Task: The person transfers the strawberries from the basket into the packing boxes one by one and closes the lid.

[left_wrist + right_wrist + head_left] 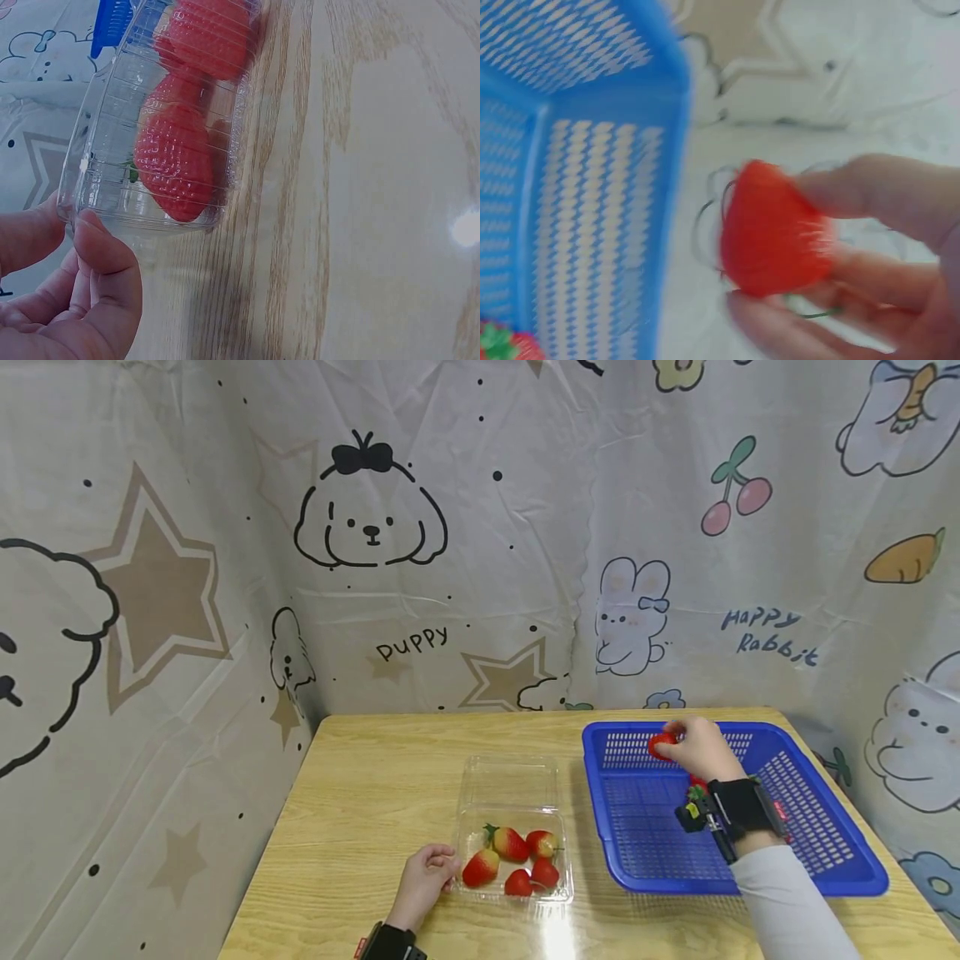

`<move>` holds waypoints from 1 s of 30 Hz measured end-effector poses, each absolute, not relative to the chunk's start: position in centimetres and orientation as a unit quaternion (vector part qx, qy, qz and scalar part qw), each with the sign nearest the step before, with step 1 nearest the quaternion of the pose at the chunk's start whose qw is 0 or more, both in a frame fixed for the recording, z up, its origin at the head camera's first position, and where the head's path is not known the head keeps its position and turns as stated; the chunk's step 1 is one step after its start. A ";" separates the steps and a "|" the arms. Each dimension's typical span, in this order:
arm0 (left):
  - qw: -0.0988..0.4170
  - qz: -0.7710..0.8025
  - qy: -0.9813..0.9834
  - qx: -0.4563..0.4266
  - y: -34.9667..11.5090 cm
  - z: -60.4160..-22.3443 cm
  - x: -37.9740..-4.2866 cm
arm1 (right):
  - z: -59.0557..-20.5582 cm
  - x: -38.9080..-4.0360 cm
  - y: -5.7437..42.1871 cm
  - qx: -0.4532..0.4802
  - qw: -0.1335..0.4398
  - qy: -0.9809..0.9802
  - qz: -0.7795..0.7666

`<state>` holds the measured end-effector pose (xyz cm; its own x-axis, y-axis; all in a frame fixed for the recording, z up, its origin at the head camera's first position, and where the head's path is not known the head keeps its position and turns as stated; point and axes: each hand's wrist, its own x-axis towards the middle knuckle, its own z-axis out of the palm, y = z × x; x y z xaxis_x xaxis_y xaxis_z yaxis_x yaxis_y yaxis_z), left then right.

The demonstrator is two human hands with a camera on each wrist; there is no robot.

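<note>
My right hand (702,750) holds a red strawberry (772,236) between thumb and fingers, up over the far side of the blue plastic basket (637,839). In the right wrist view the strawberry is beside the basket's slotted wall. Lower in the basket another strawberry (698,782) shows, partly hidden by my right wrist. At the left, my left hand (423,878) pinches the rim of a clear plastic box (97,150) between thumb and finger. Its hinged lid (510,782) lies open toward the back. Several red and yellowish strawberries (511,843) are in the box.
Both containers stand on a light wood-grain table (360,793), the box left of the basket. A cloth (480,527) printed with cartoon animals hangs behind the table and along both sides.
</note>
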<state>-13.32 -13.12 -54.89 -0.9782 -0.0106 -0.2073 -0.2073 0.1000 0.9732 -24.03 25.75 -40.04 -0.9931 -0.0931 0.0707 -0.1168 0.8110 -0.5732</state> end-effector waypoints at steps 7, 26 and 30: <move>0.074 0.668 0.738 -0.068 -13.3 -55.0 -13.4 | -38.7 -23.7 22.2 0.125 0.227 -0.888 0.381; 0.068 0.665 0.740 -0.074 -13.2 -54.9 -13.2 | -43.2 -22.9 11.6 0.357 0.293 -0.797 0.390; 0.067 0.667 0.739 -0.071 -13.3 -55.1 -13.3 | -44.8 -22.8 9.9 0.404 0.253 -0.797 0.371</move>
<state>-13.33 -13.26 -55.07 -0.9809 -0.0165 -0.1938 -0.1945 0.1012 0.9757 -22.76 9.93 -44.79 -0.5450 -0.4565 0.7033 -0.8321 0.3974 -0.3869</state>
